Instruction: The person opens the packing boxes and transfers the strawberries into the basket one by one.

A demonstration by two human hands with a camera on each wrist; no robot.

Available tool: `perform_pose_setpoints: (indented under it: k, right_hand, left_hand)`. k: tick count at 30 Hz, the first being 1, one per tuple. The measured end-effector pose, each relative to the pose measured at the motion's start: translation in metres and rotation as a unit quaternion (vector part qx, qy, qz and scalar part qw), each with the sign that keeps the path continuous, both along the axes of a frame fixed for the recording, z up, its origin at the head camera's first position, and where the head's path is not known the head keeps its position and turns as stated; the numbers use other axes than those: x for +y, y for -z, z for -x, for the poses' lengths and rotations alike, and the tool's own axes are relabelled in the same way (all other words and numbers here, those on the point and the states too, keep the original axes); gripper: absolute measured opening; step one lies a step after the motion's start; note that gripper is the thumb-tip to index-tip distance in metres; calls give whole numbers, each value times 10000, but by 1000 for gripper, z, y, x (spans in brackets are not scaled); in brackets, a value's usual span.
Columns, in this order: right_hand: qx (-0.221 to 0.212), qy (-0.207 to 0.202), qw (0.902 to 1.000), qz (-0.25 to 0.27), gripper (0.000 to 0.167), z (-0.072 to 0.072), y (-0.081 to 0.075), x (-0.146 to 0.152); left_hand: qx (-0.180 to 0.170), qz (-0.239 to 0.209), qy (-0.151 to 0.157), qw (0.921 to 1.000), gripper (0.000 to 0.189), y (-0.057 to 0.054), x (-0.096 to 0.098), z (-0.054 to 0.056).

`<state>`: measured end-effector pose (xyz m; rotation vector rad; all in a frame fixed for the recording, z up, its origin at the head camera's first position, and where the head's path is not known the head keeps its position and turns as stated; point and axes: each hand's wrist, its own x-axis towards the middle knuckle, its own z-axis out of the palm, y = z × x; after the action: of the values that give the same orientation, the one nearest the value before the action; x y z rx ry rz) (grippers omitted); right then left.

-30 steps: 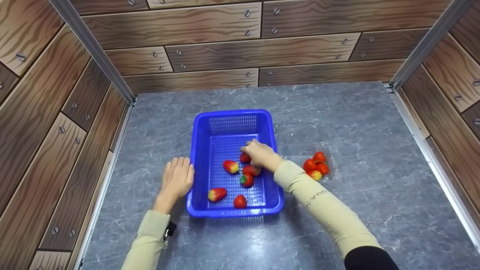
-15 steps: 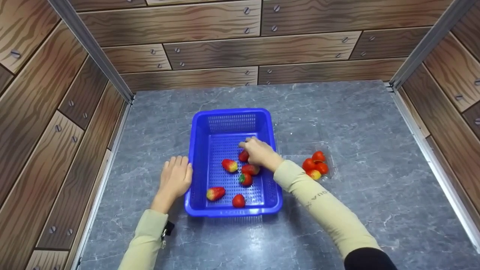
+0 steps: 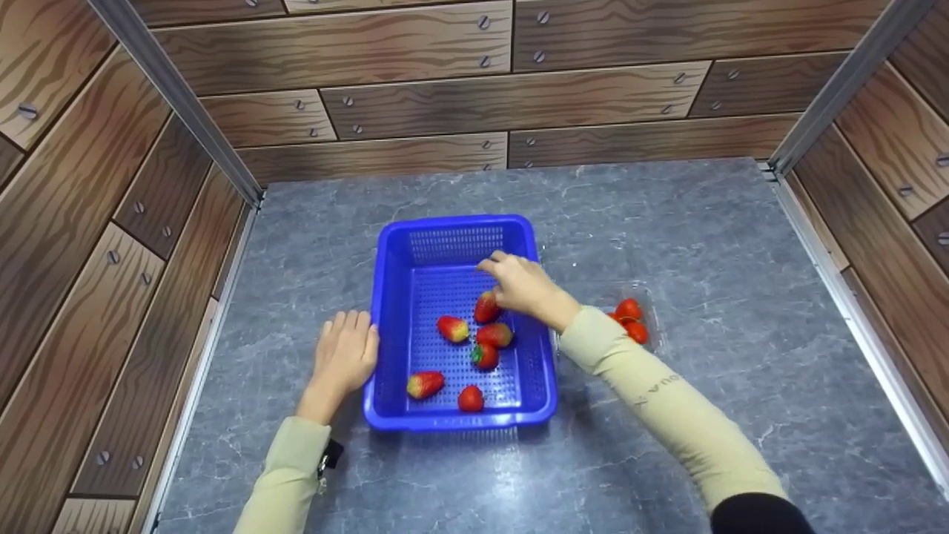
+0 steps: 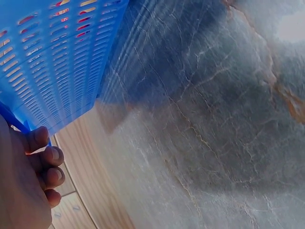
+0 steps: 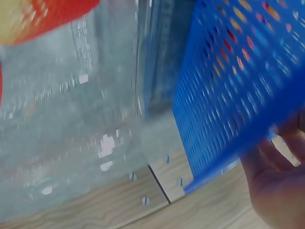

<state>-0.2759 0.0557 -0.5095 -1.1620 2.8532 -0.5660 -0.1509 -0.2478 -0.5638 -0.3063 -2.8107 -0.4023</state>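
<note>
Currently the left hand (image 3: pixel 345 351) grips one blue basket (image 3: pixel 461 423) — six strawberries (image 3: pixel 494 335) inside — the right hand (image 3: pixel 525 285) loosely spread.

Strawberries (image 3: pixel 453 328) are lying in the basket (image 3: pixel 460 423). To its right, a box (image 3: pixel 653 317) is sitting with fruit (image 3: pixel 629 308) inside. A wall (image 3: pixel 511 96) is standing behind both.

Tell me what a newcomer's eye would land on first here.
Probably the bright blue basket near the middle of the grey table, with six red fruits scattered across its floor. Next, the left hand at its left rim and the right hand over its right side. Further right, more red fruits sit in a clear container.
</note>
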Motion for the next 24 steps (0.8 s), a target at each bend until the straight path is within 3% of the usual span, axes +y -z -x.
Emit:
perform_pose_setpoints:
  k: [8, 13, 18, 24]
  right_hand:
    - [-75, 175, 9980, 595, 36, 3, -36, 29]
    - [-4, 292, 9975, 647, 27, 0, -51, 56]
    - [96, 379, 9975, 597, 25, -5, -52, 86]
    - [-141, 554, 9968, 559, 25, -11, -34, 120]
  left_hand:
    - [30, -7, -23, 10000, 29, 1, 0, 1]
    - [119, -49, -8, 9999, 28, 1, 0, 2]
    - [194, -103, 26, 9998, 25, -1, 0, 2]
    - [107, -69, 22, 9999, 25, -1, -1, 2]
